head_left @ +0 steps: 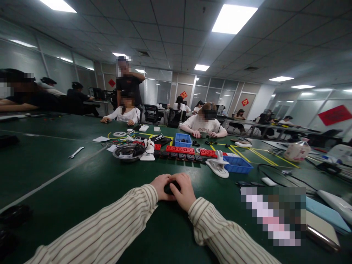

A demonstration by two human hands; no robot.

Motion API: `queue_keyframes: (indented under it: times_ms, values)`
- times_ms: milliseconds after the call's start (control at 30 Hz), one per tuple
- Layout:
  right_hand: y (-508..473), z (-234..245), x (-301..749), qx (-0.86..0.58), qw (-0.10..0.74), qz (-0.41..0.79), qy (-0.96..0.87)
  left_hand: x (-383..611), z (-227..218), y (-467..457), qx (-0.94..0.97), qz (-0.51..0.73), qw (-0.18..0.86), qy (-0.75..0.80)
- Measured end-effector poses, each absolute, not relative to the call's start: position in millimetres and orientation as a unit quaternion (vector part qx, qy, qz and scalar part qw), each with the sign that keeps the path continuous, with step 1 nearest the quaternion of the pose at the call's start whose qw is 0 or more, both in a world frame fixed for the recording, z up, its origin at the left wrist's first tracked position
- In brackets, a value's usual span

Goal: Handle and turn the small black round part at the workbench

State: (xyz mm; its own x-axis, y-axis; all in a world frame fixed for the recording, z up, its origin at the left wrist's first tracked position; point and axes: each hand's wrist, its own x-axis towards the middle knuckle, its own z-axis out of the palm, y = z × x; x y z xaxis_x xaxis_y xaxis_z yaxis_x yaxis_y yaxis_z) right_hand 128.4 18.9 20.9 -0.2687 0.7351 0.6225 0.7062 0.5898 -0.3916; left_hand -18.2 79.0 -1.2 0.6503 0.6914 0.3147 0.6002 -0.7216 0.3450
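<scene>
My left hand (161, 187) and my right hand (185, 191) meet over the green tabletop, in the middle of the view. Between them sits a small dark rounded object (171, 187), mostly covered by my fingers; its kind cannot be made out. Both hands are closed around it from either side, fingertips touching at the top. Just beyond lie a row of red sockets (180, 149), black socket pieces (187, 157) and a white clamp-like stand (218, 165).
A metal bowl (128, 154) with cables stands left of the sockets. Blue bins (183, 140) and a wrench (76, 153) lie farther off. A phone-like slab (321, 229) and cables are at the right. A co-worker (205, 124) sits across the table.
</scene>
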Motion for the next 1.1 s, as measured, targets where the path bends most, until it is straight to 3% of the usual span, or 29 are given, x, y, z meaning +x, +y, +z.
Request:
queue_keyframes:
  times_ms: [433, 900, 1100]
  values:
    - [27, 12, 128, -0.563, 0.387, 0.000, -0.730, -4, 3, 58, 0.871, 0.218, 0.056, 0.437]
    - [23, 19, 131, -0.433, 0.390, 0.043, -0.812, -11, -11, 81, 0.892, 0.194, 0.095, 0.397]
    - [24, 15, 132, -0.483, 0.423, 0.023, -0.766, -11, -5, 71, 0.882, 0.216, 0.107, 0.405]
